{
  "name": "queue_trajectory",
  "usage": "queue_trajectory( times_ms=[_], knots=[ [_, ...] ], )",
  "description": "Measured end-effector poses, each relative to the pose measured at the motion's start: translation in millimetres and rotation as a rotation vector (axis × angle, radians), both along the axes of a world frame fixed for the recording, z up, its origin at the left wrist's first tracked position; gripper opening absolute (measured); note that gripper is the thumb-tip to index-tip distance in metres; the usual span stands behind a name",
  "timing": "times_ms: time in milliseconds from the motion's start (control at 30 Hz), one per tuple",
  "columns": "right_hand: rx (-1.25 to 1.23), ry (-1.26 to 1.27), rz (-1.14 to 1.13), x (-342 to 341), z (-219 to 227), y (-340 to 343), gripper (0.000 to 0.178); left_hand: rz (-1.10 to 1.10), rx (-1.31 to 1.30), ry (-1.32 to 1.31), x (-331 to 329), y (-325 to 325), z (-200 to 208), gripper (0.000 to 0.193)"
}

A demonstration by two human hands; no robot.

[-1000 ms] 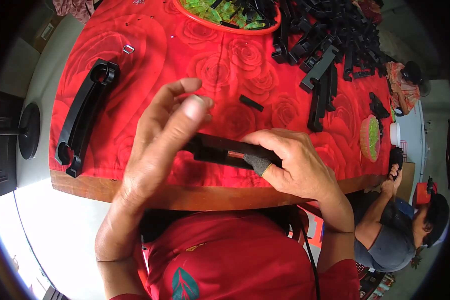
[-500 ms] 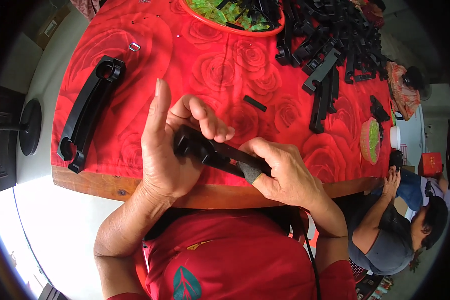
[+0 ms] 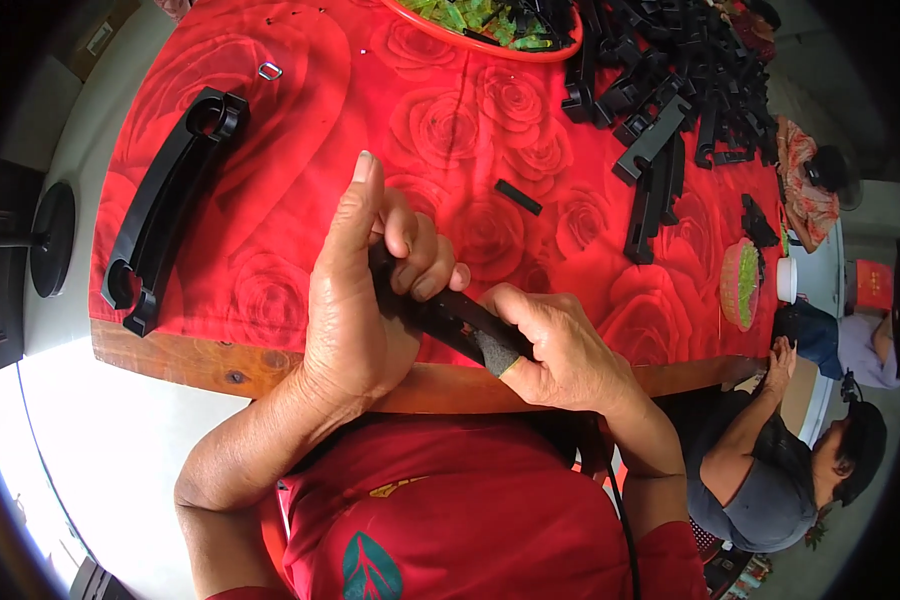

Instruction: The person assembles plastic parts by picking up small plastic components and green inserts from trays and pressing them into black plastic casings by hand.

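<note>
Between my hands, above the table's near edge, is a long black plastic part (image 3: 457,318), tilted down toward the right. My left hand (image 3: 365,290) has its fingers curled over the part's upper left end, with the thumb pointing up and the palm against it. That end is mostly hidden. My right hand (image 3: 560,345) grips the other end, and a grey finger sleeve (image 3: 497,353) covers its thumb. A small black strip (image 3: 518,197) lies on the table just beyond my hands.
On the red rose-patterned tablecloth (image 3: 435,125), a longer black bracket (image 3: 165,205) lies at left near a metal ring (image 3: 270,71). A red tray (image 3: 480,44) of green pieces stands far off, beside heaped black parts (image 3: 670,90). Another person (image 3: 760,470) sits at right.
The left fingers have closed further over the end of the black part, covering the end that showed before. The left hand has shifted slightly right. The view has moved a little.
</note>
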State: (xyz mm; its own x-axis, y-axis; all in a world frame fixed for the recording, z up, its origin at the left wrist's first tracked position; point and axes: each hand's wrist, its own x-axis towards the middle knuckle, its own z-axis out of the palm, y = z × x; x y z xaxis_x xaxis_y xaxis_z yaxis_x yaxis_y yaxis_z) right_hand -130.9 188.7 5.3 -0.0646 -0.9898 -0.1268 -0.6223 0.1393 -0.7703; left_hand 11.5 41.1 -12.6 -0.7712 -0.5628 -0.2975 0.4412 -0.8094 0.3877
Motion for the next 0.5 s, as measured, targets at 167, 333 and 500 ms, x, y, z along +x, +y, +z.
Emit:
queue_trajectory(
  times_ms=[167,333,500],
  knots=[
    [-0.080,-0.038,-0.008,3.0,-0.8,1.4,0.020,0.012,-0.069,-0.001,2.9,6.0,8.2,0.054],
    [-0.100,-0.040,-0.031,4.0,-1.4,0.4,0.019,0.020,-0.111,-0.034,3.0,3.0,10.8,0.055],
    [-0.046,-0.125,-0.067,3.5,0.2,4.2,0.018,0.026,-0.101,-0.058,5.4,-4.2,7.9,0.055]
  ],
)
